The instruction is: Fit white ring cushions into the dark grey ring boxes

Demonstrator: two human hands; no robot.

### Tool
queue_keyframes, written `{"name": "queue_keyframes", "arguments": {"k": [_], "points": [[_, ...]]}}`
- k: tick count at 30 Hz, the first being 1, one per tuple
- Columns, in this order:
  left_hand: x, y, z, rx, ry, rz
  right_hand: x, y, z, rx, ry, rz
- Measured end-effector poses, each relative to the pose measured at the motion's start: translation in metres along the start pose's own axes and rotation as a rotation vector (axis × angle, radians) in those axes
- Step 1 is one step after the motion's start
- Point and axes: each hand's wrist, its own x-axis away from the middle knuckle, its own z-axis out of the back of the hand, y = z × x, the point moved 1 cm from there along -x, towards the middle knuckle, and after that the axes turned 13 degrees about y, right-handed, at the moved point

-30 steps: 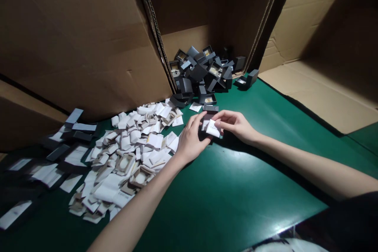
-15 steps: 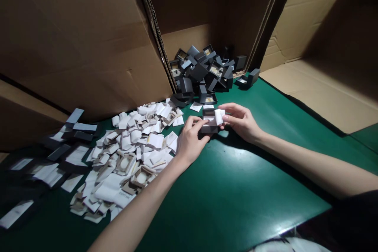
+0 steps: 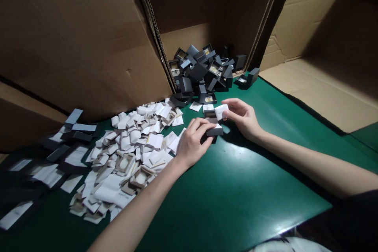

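My left hand (image 3: 195, 141) is closed on a small dark hinged box (image 3: 217, 130), which lies with its lid up on the green table. White lining shows inside the box, partly covered by my fingers. Just above it, my right hand (image 3: 240, 118) pinches a small white card (image 3: 221, 112) between thumb and fingers. Faint print is visible on the card, too small to read. Beyond the box, flat white cards (image 3: 195, 106) lie on the table. Left of my left hand spreads a heap of folded white card inserts (image 3: 132, 141).
A pile of open dark boxes (image 3: 203, 69) sits at the back, in front of a cardboard carton (image 3: 186, 41). More dark boxes (image 3: 73, 136) lie at far left. Tall cardboard (image 3: 82, 39) stands behind the heap, and an open carton (image 3: 319, 86) is at right. The table (image 3: 242, 197) is green.
My left hand and the dark box have shifted slightly right and nearer me. My right hand has turned the white piece, so its flat printed face shows.
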Motion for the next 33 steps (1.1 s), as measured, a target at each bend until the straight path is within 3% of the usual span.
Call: {"name": "queue_keyframes", "arguments": {"k": [3, 11, 13, 18, 21, 27, 33], "points": [[0.000, 0.001, 0.000, 0.020, -0.027, -0.032, 0.002, -0.002, 0.001, 0.110, -0.007, 0.059], [0.002, 0.000, -0.002, 0.043, -0.063, -0.121, 0.006, -0.010, 0.000, 0.516, -0.067, 0.458], [0.003, -0.001, -0.002, 0.045, -0.071, -0.140, 0.005, -0.008, 0.000, 0.524, -0.082, 0.436], [0.004, -0.001, -0.002, 0.044, -0.074, -0.172, 0.002, 0.001, 0.001, 0.552, -0.171, 0.194], [0.004, 0.000, -0.002, 0.036, -0.072, -0.176, -0.001, 0.002, 0.003, 0.571, -0.223, 0.176], [0.004, 0.001, -0.002, 0.029, -0.075, -0.170, -0.005, 0.001, 0.007, 0.317, -0.302, 0.076], [0.004, 0.001, -0.002, 0.025, -0.079, -0.164, -0.003, 0.004, 0.007, 0.404, -0.302, 0.101]]}}
